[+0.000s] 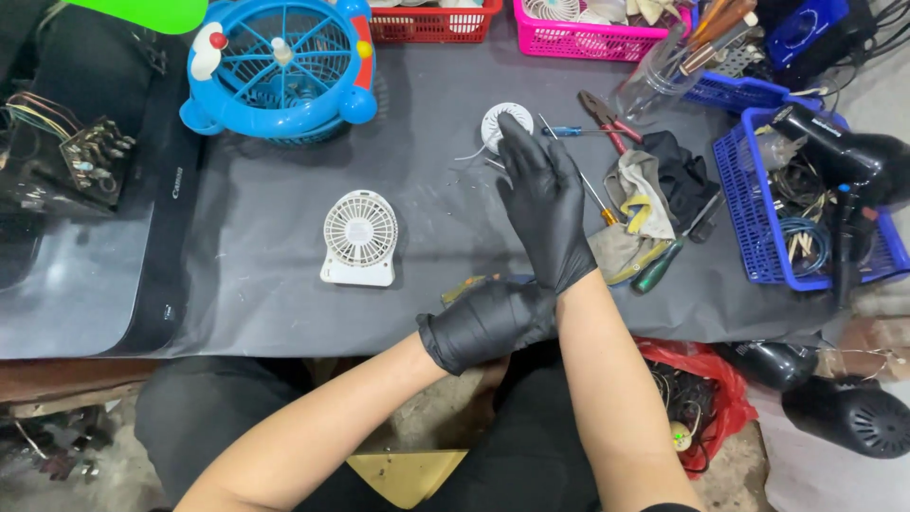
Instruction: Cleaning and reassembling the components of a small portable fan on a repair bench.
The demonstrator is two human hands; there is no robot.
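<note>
the black glove on the right hand [548, 210] is the thing in hand: that hand stands flat over the dark mat [284, 256], fingers straight and together, holding nothing. its fingertips cover part of a small white round grille [500, 121], so contact there is unclear. the left hand [485, 322], also gloved black, is closed on the glove's cuff at the right wrist. a yellow-handled tool beneath the left hand is mostly hidden. a white mini fan [359, 237] lies apart to the left.

Both black-gloved hands are meeting over the counter's near edge: the right hand [548, 204] is stretching flat, fingers extended, while the left hand [488, 322] is gripping its glove cuff at the wrist, bare forearms crossing.
</note>
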